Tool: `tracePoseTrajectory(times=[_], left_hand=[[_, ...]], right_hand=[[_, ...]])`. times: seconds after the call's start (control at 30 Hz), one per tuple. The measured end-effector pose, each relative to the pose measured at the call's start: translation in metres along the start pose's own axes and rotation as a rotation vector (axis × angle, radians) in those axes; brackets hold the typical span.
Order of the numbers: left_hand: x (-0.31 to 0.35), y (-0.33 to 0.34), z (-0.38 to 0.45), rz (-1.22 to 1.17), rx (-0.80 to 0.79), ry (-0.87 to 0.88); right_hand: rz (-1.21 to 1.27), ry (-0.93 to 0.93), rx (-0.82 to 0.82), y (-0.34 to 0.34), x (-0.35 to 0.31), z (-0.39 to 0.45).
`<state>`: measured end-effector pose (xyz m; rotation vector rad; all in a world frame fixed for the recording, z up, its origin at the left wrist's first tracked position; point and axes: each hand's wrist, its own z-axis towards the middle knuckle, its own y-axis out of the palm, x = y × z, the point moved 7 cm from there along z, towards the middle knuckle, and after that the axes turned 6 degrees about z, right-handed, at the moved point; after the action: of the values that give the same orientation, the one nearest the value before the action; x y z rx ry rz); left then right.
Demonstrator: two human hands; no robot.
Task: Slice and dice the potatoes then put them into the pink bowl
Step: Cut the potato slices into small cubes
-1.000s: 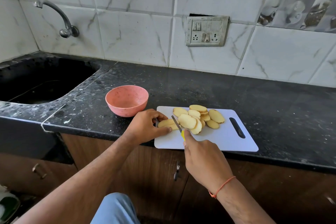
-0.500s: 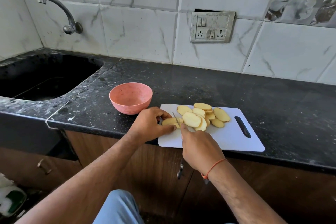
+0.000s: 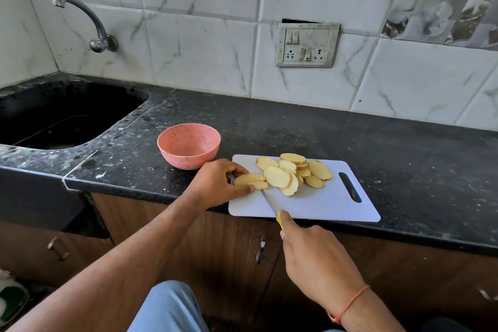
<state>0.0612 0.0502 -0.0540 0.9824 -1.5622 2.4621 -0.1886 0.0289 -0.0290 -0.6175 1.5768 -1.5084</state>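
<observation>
Two hands: left hand [image 3: 215, 186] curls over a small stack of potato slices [image 3: 250, 181]; right hand [image 3: 315, 259] grips the knife [image 3: 269, 203] by its yellow handle.
Fingers: left fingers [image 3: 237, 170] pinch the stack from both sides; right fingers closed around the handle.
Blade: runs from the right fingers up under the held stack, just beside the left thumb.
Loose slices: a pile [image 3: 293, 172] to the right of the left fingers, on the white cutting board [image 3: 336, 205].
Pink bowl [image 3: 188, 144]: just beyond the left knuckles on the counter [image 3: 296, 129], nothing visible inside.
Handling: cut potato is likely stiff but wet and slippery; stacked slices may slide, so hold the edges, fingertips tucked back.
</observation>
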Motion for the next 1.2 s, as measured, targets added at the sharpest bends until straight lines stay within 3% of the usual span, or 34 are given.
tracePoseTrajectory(times=[0.33, 0.8, 1.2], left_hand=[[-0.015, 0.002, 0.002, -0.107, -0.021, -0.052], [-0.016, 0.003, 0.003, -0.139, -0.013, -0.055], [-0.014, 0.002, 0.002, -0.096, -0.004, -0.101]], right_hand=[[0.071, -0.047, 0.110, -0.004, -0.014, 0.033], [0.059, -0.043, 0.020, 0.012, -0.020, 0.085], [-0.039, -0.023, -0.052, 0.009, -0.013, 0.030]])
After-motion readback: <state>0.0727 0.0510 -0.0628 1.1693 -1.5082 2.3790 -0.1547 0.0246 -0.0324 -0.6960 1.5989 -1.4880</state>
